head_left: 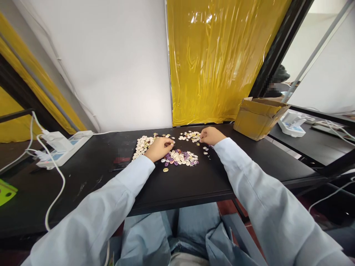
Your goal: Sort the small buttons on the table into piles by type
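Several small bead-like pieces, white, cream and purple, lie in heaps on the black table (194,181). My left hand (159,147) rests curled between a white heap (142,144) and a mixed white-and-purple heap (181,157), its fingertips pinched together at a small pale piece. My right hand (210,135) is curled beside a smaller cream heap (190,136), fingers pinched on something too small to name. One single piece (165,170) lies apart, nearer to me.
A white power strip (62,147) with plugs and trailing white cables sits at the table's left. An open cardboard box (257,116) stands at the back right. Yellow plastic sheeting and a white wall rise behind. A neighbouring table on the right holds a white device (291,123).
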